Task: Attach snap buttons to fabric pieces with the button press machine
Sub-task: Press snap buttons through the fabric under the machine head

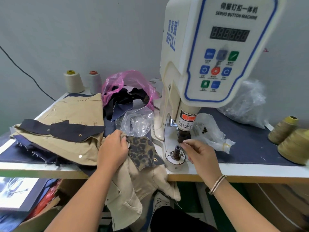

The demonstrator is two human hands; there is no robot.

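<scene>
The white servo button press machine (214, 52) stands at the table's right of centre, its dark upper punch (183, 135) above the lower die post (176, 150). My right hand (199, 156) has its fingertips pinched together right at the punch tip; any snap part in them is too small to see. My left hand (112, 148) grips bunched beige fabric (142, 181) beside a leopard-print piece (144, 152) bearing a brass snap (155, 159). That fabric hangs over the table's front edge.
Beige and navy pieces with snaps (63, 131) pile at the left. A pink bag of scraps (128, 87) and clear bags of snap parts (137, 123) lie behind my hands. Thread cones stand at back left (73, 81) and at the right (292, 144).
</scene>
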